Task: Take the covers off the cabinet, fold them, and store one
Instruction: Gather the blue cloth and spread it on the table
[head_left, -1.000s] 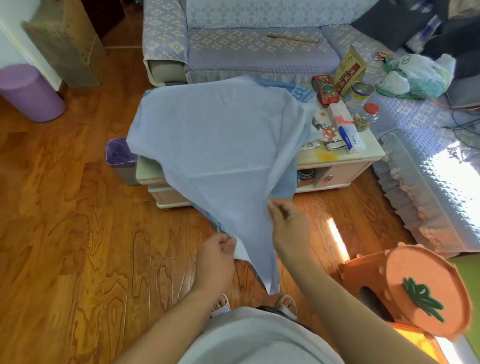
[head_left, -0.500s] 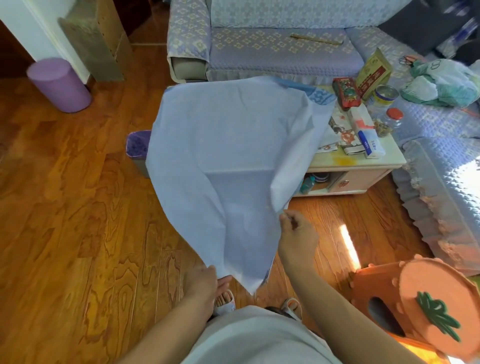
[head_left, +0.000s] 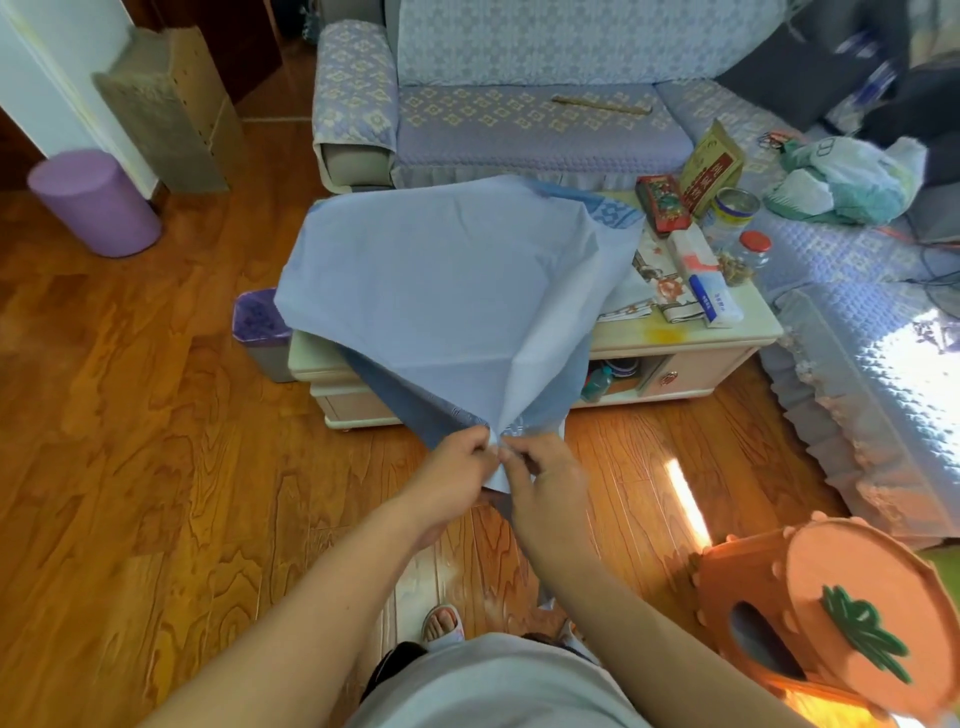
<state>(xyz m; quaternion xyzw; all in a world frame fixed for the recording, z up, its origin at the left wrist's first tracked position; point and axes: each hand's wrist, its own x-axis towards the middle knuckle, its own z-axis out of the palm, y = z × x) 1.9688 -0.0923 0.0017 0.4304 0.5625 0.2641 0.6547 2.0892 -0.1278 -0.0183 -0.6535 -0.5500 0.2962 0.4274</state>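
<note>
We see the pale blue cover (head_left: 447, 291) stretched from the top of the low cabinet (head_left: 691, 338) down toward us, its far part still draped over the cabinet's left half and its near end drawn to a point in front of the cabinet, above the wooden floor (head_left: 130, 467). A darker patterned layer shows under its lower left edge and at its far right corner. The left hand (head_left: 457, 467) and right hand (head_left: 545, 478) meet at that point, touching each other; the fingers of both are curled together and pinch the gathered corners of the cloth, a small tip hanging below them.

On the uncovered right half of the cabinet lie a white packet (head_left: 701, 275), a red tin (head_left: 662, 202), a yellow box (head_left: 711, 166) and two jars (head_left: 735, 213). A small bin with a purple liner (head_left: 257, 322) stands just left of the cabinet. Behind is a sofa (head_left: 519, 119); a purple stool (head_left: 93, 202) stands at far left, an orange stool (head_left: 852, 613) at near right.
</note>
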